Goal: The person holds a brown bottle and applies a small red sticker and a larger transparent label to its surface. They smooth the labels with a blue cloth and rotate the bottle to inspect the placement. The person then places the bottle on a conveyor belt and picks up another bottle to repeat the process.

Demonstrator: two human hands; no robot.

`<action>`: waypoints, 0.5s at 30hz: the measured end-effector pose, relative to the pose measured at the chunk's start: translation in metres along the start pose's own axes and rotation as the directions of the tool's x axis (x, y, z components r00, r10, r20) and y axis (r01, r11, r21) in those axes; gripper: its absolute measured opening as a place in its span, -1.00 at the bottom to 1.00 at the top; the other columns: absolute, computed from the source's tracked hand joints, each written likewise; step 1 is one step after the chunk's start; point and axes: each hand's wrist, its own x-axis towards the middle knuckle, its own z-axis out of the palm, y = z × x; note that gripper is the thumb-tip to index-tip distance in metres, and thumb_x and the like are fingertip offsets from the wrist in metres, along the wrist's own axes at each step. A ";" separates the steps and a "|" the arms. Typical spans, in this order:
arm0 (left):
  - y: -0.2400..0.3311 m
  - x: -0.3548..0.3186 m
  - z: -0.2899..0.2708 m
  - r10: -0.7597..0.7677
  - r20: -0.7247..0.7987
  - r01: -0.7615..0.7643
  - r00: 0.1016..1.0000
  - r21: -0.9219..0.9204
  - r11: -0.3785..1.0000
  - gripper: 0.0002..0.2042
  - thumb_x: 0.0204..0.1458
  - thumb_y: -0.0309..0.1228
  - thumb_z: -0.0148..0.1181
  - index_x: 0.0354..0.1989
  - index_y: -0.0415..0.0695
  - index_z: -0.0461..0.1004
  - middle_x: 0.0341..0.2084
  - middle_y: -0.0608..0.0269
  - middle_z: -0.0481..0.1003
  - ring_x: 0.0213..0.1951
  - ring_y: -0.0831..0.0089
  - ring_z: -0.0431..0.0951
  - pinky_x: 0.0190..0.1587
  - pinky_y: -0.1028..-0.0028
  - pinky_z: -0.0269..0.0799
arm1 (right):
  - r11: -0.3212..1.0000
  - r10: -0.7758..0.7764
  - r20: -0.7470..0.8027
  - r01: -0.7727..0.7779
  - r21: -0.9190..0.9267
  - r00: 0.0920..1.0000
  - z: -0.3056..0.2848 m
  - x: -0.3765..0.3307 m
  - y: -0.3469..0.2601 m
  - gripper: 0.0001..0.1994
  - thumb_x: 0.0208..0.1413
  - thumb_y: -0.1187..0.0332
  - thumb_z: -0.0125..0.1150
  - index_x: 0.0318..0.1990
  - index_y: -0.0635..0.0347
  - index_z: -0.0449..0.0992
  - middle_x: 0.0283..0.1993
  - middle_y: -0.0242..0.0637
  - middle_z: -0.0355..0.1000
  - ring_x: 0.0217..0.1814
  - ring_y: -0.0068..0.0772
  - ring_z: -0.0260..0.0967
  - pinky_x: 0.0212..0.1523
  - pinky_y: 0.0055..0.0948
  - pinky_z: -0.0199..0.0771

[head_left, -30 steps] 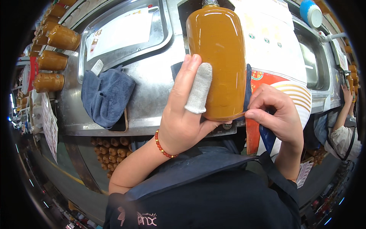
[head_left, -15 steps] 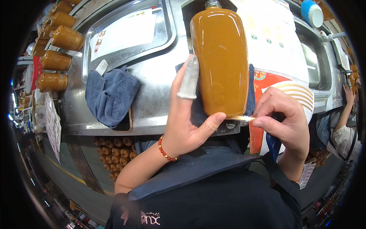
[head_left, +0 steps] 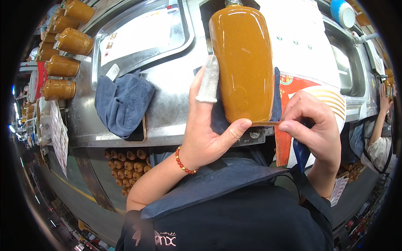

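My left hand (head_left: 205, 134) grips a flat bottle (head_left: 243, 62) full of orange-brown sauce, thumb under its base, a white cloth cot on the index finger against its side. A dark blue cloth (head_left: 217, 119) lies between palm and bottle. My right hand (head_left: 316, 131) pinches the edge of a thin strip at the bottle's bottom rim (head_left: 268, 123). The bottle's neck points away from me, over a steel counter (head_left: 167, 104).
A crumpled blue-grey cloth (head_left: 123, 102) lies on the counter at left. Several filled sauce bottles (head_left: 63, 54) lie in a row at far left. A steel tray (head_left: 138, 33) sits behind. Another person's arm (head_left: 379, 125) shows at right. A blue-capped container (head_left: 342, 12) stands top right.
The bottle has been lifted slightly higher and straightened. My left index finger slid to the bottle's side, and my right fingers moved in to pinch its bottom edge.
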 end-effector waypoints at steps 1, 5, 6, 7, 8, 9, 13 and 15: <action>0.000 0.000 0.000 -0.001 -0.003 0.001 1.000 -0.004 1.000 -0.08 0.20 -0.20 0.36 0.54 -0.37 -0.09 0.46 -0.06 0.03 0.49 0.11 0.07 0.51 0.19 -0.05 | 1.000 0.001 -0.002 -0.001 -0.009 1.000 0.000 0.000 0.001 -0.84 0.05 0.50 0.48 -0.44 0.28 0.56 -0.42 -0.38 0.45 -0.47 -0.60 0.31 -0.43 -0.56 0.24; -0.002 0.000 0.003 -0.014 -0.004 0.014 1.000 -0.071 0.997 -0.07 0.18 -0.17 0.38 0.54 -0.35 -0.08 0.47 -0.15 -0.05 0.50 0.02 0.01 0.51 0.17 -0.05 | 0.999 0.034 -0.008 -0.034 -0.007 0.999 0.002 0.001 0.008 -0.83 0.07 0.49 0.48 -0.42 0.28 0.55 -0.40 -0.39 0.44 -0.47 -0.63 0.30 -0.42 -0.58 0.26; -0.003 0.000 0.003 -0.020 -0.001 0.020 1.000 -0.100 0.995 -0.06 0.17 -0.16 0.38 0.54 -0.34 -0.08 0.48 -0.19 -0.09 0.51 -0.03 -0.02 0.51 0.15 -0.05 | 0.999 0.050 -0.009 -0.050 0.004 0.999 0.002 0.001 0.010 -0.83 0.08 0.49 0.48 -0.42 0.28 0.55 -0.39 -0.40 0.43 -0.47 -0.64 0.30 -0.42 -0.58 0.26; -0.003 -0.001 0.003 -0.016 -0.002 0.016 1.000 -0.090 0.996 -0.06 0.17 -0.15 0.38 0.54 -0.34 -0.08 0.48 -0.19 -0.08 0.51 -0.02 -0.01 0.50 0.15 -0.05 | 0.997 0.071 0.000 -0.071 0.019 0.997 0.003 0.002 0.011 -0.83 0.09 0.49 0.48 -0.41 0.28 0.55 -0.39 -0.40 0.42 -0.46 -0.65 0.30 -0.42 -0.59 0.26; -0.004 -0.001 0.003 -0.013 -0.004 0.013 1.000 -0.079 0.997 -0.06 0.17 -0.14 0.39 0.54 -0.34 -0.07 0.48 -0.19 -0.08 0.51 -0.02 -0.01 0.50 0.15 -0.05 | 0.995 0.092 0.011 -0.092 0.033 0.996 0.003 0.003 0.012 -0.84 0.10 0.49 0.47 -0.40 0.28 0.55 -0.38 -0.41 0.42 -0.46 -0.67 0.30 -0.42 -0.59 0.26; -0.005 -0.002 0.002 -0.009 -0.007 0.008 1.000 -0.067 0.998 -0.05 0.17 -0.13 0.39 0.54 -0.35 -0.07 0.48 -0.18 -0.08 0.51 -0.02 -0.01 0.50 0.15 -0.05 | 0.993 0.111 0.022 -0.112 0.048 0.994 0.003 0.004 0.013 -0.84 0.11 0.49 0.47 -0.40 0.28 0.55 -0.37 -0.42 0.41 -0.45 -0.68 0.30 -0.42 -0.60 0.26; -0.008 -0.008 -0.002 -0.060 -0.017 0.059 0.998 -0.080 0.995 -0.10 0.20 -0.06 0.33 0.52 -0.36 0.01 0.48 -0.20 0.01 0.52 -0.07 -0.03 0.51 0.10 -0.09 | 0.983 0.157 0.040 -0.160 0.085 0.987 0.007 0.009 0.017 -0.84 0.12 0.48 0.46 -0.39 0.29 0.54 -0.36 -0.42 0.40 -0.42 -0.69 0.29 -0.40 -0.60 0.25; -0.011 -0.017 -0.005 -0.103 -0.019 0.103 0.994 0.001 0.995 -0.13 0.22 -0.03 0.30 0.51 -0.37 0.05 0.47 -0.20 0.07 0.53 -0.11 -0.05 0.51 0.08 -0.12 | 0.974 0.190 0.049 -0.194 0.117 0.981 0.008 0.007 0.019 -0.84 0.14 0.48 0.44 -0.40 0.28 0.54 -0.35 -0.42 0.40 -0.38 -0.66 0.26 -0.37 -0.61 0.20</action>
